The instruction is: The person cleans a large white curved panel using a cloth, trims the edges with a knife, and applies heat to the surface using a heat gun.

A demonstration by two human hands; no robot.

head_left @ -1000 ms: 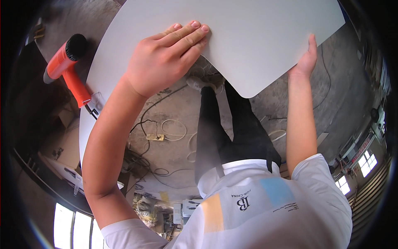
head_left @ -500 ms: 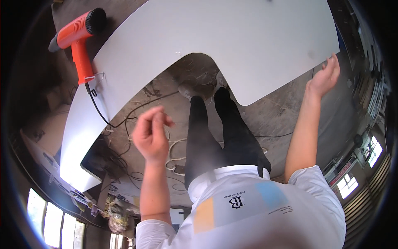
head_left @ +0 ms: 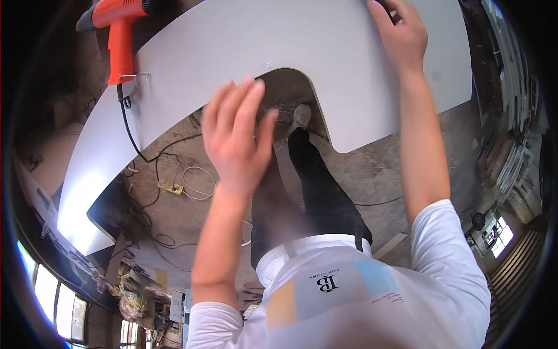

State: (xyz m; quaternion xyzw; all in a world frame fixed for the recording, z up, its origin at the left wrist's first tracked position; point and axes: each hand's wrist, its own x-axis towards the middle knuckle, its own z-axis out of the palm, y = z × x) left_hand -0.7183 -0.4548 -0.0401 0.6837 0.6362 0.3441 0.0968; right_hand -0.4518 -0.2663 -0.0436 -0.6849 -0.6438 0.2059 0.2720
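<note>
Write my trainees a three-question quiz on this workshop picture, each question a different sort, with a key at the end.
1. Multiple choice: What is the main colour of the gun-shaped tool at the outer edge of the pale panel? A) green B) orange-red C) white
2. True or false: The left hand is gripping the gun-shaped tool.
3. Fill in: The partly hidden dark object is held in the ____ hand.

Key:
1. B.
2. False: the left hand is open and apart from the tool.
3. Right: the fingers of the right hand are bent around it.
</note>
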